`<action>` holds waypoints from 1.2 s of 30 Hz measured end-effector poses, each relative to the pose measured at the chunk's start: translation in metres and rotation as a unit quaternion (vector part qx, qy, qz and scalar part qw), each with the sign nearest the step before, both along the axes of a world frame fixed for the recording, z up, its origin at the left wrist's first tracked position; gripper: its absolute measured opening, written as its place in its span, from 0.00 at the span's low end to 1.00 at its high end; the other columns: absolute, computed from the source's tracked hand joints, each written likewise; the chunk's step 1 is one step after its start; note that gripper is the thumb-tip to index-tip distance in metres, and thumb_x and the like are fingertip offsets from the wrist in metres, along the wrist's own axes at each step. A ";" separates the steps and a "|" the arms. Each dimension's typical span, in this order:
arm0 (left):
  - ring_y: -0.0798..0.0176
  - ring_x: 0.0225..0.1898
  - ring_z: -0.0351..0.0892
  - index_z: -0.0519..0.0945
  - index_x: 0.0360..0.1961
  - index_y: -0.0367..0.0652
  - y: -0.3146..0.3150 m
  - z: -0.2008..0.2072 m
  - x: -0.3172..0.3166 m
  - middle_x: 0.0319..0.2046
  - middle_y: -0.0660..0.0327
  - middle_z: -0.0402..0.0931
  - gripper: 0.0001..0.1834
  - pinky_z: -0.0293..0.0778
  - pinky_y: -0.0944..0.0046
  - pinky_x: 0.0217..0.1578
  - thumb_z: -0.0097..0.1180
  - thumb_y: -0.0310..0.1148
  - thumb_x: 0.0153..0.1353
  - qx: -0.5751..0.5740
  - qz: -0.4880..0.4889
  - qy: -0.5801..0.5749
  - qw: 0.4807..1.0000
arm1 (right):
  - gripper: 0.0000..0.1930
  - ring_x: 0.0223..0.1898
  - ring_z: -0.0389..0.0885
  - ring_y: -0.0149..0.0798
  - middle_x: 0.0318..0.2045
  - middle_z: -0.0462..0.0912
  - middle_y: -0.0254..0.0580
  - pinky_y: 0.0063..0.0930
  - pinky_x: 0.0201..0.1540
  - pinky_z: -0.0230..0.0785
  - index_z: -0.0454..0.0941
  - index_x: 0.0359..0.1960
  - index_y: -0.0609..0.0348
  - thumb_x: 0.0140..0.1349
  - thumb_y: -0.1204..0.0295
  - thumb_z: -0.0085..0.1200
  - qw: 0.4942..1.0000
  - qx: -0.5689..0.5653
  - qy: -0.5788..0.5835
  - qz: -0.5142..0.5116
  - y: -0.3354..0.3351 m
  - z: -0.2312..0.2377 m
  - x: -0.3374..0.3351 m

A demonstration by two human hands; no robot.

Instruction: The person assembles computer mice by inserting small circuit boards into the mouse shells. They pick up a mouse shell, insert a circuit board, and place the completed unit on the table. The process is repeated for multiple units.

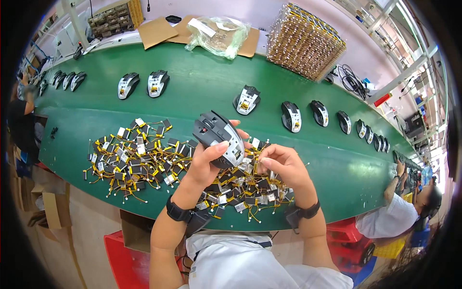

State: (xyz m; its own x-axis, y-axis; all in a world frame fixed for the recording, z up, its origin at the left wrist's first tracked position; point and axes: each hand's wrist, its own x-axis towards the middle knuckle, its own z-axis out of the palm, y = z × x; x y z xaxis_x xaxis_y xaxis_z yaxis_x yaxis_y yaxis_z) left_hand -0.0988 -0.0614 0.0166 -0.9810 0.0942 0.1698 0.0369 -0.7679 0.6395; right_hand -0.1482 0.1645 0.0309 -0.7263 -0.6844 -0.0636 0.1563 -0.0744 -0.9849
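My left hand [207, 161] grips a black and silver computer mouse [219, 137], tilted, above the green bench. An opening in its silver part faces up. Just right of the mouse is my right hand [284, 166], its thumb and fingers pinched together; whatever they hold, if anything, is too small to make out. Under and around both hands lies a heap of small battery packs [127, 161], dark or silver, with yellow tape and thin wires ending in white plugs. The hands and mouse hide part of the heap.
More mice stand in a row along the bench [202, 82], including one mouse [247, 99] straight ahead. At the back are a tall stack of trays [305, 42], cardboard [156, 32] and a clear plastic bag [219, 36]. Co-workers sit at left [25, 115] and right [392, 216].
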 end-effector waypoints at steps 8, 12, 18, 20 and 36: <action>0.46 0.53 0.78 0.62 0.65 0.34 0.008 -0.003 0.000 0.51 0.46 0.74 0.40 0.79 0.51 0.52 0.59 0.45 0.55 -0.011 0.007 -0.013 1.000 | 0.08 0.24 0.73 0.22 0.26 0.80 0.33 0.15 0.27 0.67 0.77 0.36 0.63 0.68 0.69 0.56 0.992 0.045 -0.100 -0.070 -0.007 0.006 0.016; 0.47 0.53 0.78 0.63 0.64 0.35 0.013 -0.005 -0.001 0.50 0.46 0.74 0.41 0.78 0.51 0.53 0.61 0.45 0.53 -0.021 0.016 0.022 0.999 | 0.09 0.29 0.74 0.22 0.29 0.80 0.32 0.15 0.34 0.67 0.77 0.38 0.62 0.69 0.68 0.55 0.987 0.009 -0.154 -0.036 -0.012 0.002 0.025; 0.48 0.53 0.77 0.64 0.64 0.37 0.022 -0.005 0.001 0.50 0.47 0.74 0.43 0.76 0.51 0.54 0.63 0.47 0.50 -0.038 0.039 0.030 0.998 | 0.09 0.37 0.76 0.23 0.36 0.79 0.32 0.18 0.43 0.70 0.76 0.43 0.63 0.68 0.70 0.56 0.985 -0.038 -0.169 -0.019 -0.013 0.000 0.032; 0.48 0.53 0.77 0.64 0.64 0.37 0.022 -0.005 0.002 0.50 0.47 0.74 0.43 0.76 0.51 0.54 0.63 0.47 0.50 -0.034 0.039 0.024 0.998 | 0.10 0.41 0.77 0.24 0.39 0.78 0.32 0.20 0.48 0.71 0.76 0.45 0.64 0.67 0.72 0.57 0.985 -0.056 -0.165 -0.001 -0.011 -0.003 0.033; 0.48 0.52 0.78 0.66 0.62 0.36 0.009 -0.005 -0.005 0.50 0.47 0.74 0.42 0.78 0.50 0.51 0.63 0.47 0.48 -0.091 0.038 0.011 0.995 | 0.10 0.45 0.85 0.35 0.41 0.85 0.44 0.24 0.47 0.77 0.78 0.45 0.71 0.65 0.78 0.58 0.995 0.008 -0.029 -0.096 -0.011 0.002 0.027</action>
